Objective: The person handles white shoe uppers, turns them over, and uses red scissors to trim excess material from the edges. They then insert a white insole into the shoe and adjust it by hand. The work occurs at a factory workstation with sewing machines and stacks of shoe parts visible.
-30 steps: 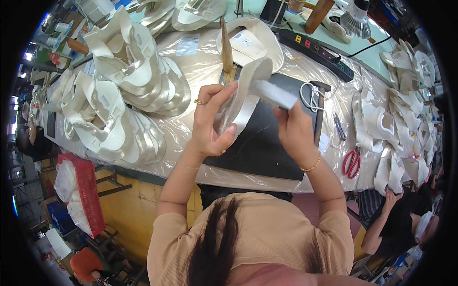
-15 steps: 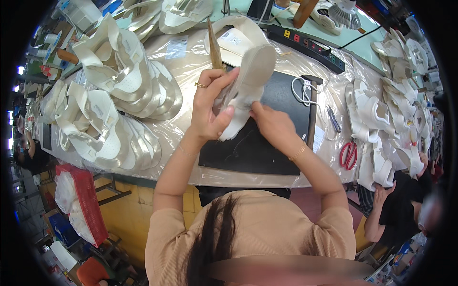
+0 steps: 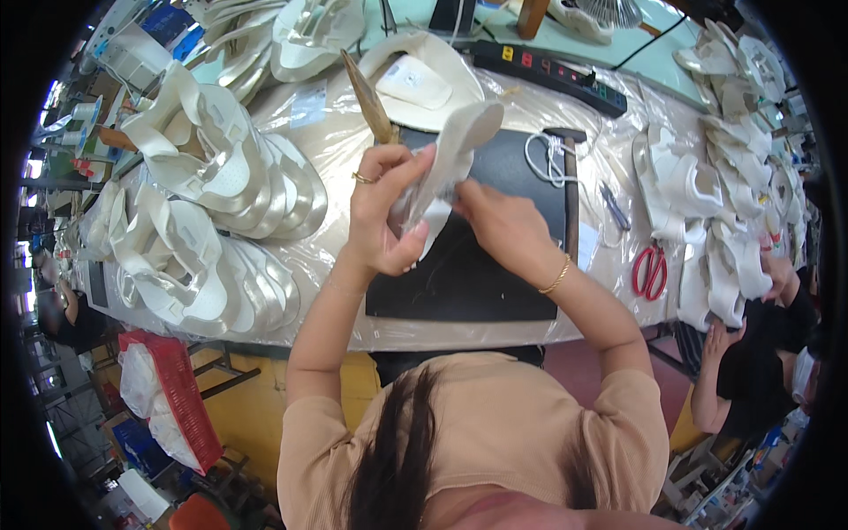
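Above a black mat (image 3: 495, 283), my left hand (image 3: 382, 212) grips a cream shoe upper (image 3: 459, 140), tilted up with its rounded end away from me. The thumb and fingers of that hand press on its sides. My right hand (image 3: 508, 225) is closed in a pinch at the near right edge of the piece; what lies between its fingertips is hidden. Behind the piece, another cream shoe upper (image 3: 442, 110) lies flat at the mat's far edge. A pointed wooden stick (image 3: 367, 95) stands beside it, left of the piece.
Stacked shoe uppers (image 3: 208, 265) fill the left of the table, and more white uppers (image 3: 676, 190) the right. A hammer (image 3: 571, 177) with white cord (image 3: 548, 163), red scissors (image 3: 649, 272) and blue snips (image 3: 615, 208) lie right of the mat. A black power strip (image 3: 548, 75) lies behind.
The held shoe upper has turned more edge-on and its near end has dropped from sight behind my hands. My right hand stays at its edge. The whole view has shifted slightly.
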A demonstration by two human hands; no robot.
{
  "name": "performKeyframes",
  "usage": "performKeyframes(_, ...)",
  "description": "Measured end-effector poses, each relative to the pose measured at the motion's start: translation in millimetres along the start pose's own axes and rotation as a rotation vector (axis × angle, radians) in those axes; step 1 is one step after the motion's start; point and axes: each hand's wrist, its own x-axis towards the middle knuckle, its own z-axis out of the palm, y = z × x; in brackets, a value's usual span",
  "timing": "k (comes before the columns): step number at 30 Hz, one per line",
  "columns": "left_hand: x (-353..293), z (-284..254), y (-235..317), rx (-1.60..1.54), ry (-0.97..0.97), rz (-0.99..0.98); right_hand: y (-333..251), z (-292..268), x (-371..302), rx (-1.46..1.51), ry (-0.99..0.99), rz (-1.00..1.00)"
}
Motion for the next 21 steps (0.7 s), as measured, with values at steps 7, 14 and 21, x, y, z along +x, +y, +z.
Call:
performKeyframes(7, -13, 12, -6, 0.003, 0.138, -0.003, -1, 2, 3, -0.027, 0.064, -0.009)
performKeyframes(14, -31, 11, -13, -0.008, 0.182, 0.058, -2, -4, -5, 0.115, 0.331, -0.004)
performKeyframes(21, -47, 13, -16, 0.150, 0.135, 0.174, -7, 4, 4, 0.022, 0.045, -0.018)
